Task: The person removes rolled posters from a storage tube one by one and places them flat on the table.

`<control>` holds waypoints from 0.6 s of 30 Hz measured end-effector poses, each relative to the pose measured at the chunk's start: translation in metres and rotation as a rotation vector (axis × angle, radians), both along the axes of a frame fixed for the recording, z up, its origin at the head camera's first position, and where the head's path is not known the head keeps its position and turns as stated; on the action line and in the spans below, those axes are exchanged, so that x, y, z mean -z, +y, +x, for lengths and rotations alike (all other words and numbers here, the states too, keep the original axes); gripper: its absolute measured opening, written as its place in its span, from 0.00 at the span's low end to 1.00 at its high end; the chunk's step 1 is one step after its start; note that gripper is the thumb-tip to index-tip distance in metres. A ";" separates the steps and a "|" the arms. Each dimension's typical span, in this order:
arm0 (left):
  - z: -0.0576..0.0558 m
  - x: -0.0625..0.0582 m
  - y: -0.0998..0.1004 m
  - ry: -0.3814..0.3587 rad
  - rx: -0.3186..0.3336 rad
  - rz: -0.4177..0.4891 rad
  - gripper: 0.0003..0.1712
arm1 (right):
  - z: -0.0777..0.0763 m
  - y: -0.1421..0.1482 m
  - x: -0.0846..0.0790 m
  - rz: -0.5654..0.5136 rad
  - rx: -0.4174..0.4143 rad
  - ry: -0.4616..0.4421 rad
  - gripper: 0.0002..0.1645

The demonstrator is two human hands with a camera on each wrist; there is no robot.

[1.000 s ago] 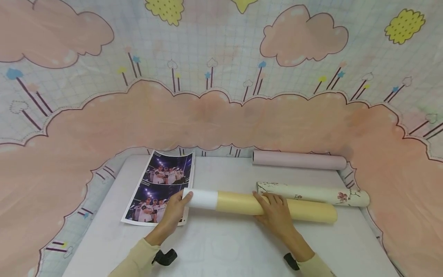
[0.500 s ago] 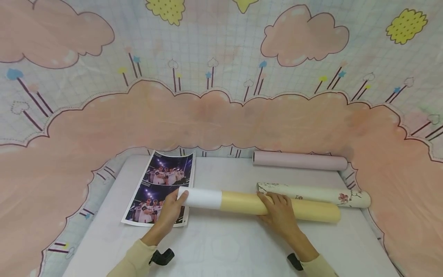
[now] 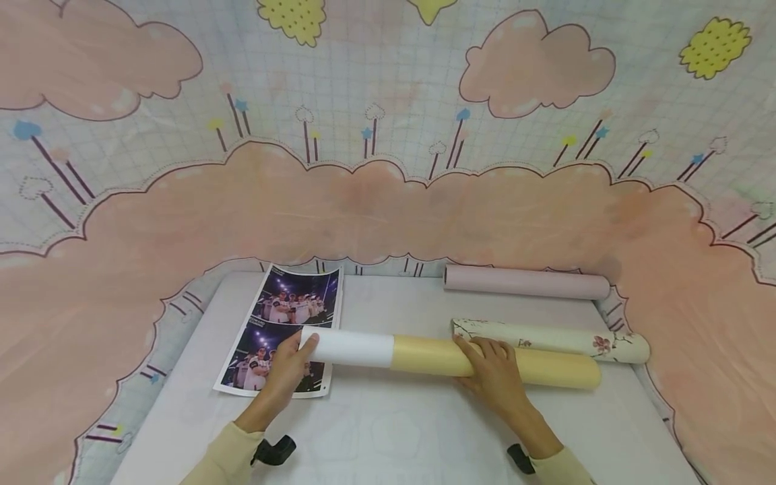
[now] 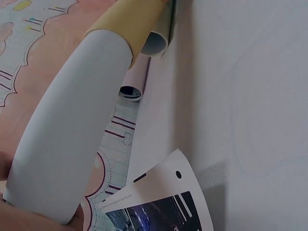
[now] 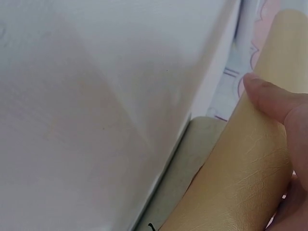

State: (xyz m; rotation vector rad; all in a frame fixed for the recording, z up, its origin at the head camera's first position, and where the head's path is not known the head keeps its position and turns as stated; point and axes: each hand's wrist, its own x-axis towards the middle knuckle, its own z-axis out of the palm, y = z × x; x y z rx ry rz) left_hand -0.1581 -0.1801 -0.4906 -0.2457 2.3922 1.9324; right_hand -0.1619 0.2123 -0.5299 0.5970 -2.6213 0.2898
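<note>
Hands (image 3: 283, 374) grip roll (image 3: 427, 355); poster (image 3: 295, 296) perhaps reads "GAMING".

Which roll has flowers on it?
The cream roll behind the yellow roll: reddish blossoms mark it, while the yellow one, white roll and pink roll look plain.

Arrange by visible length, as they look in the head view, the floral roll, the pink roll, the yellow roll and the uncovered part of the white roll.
Longest to shortest:
1. yellow roll and floral roll: nearly alike, so not ranked
2. pink roll, farthest back
3. uncovered part of the white roll
</note>
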 end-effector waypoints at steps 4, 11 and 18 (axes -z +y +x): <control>0.000 -0.003 -0.001 -0.011 -0.013 0.011 0.24 | -0.001 0.001 0.001 -0.003 0.000 0.001 0.53; -0.003 -0.007 -0.006 -0.008 -0.029 0.024 0.24 | -0.003 0.006 0.000 0.002 0.003 0.032 0.54; -0.004 -0.004 -0.013 -0.066 -0.035 0.070 0.25 | -0.002 0.009 -0.001 0.007 0.006 0.033 0.54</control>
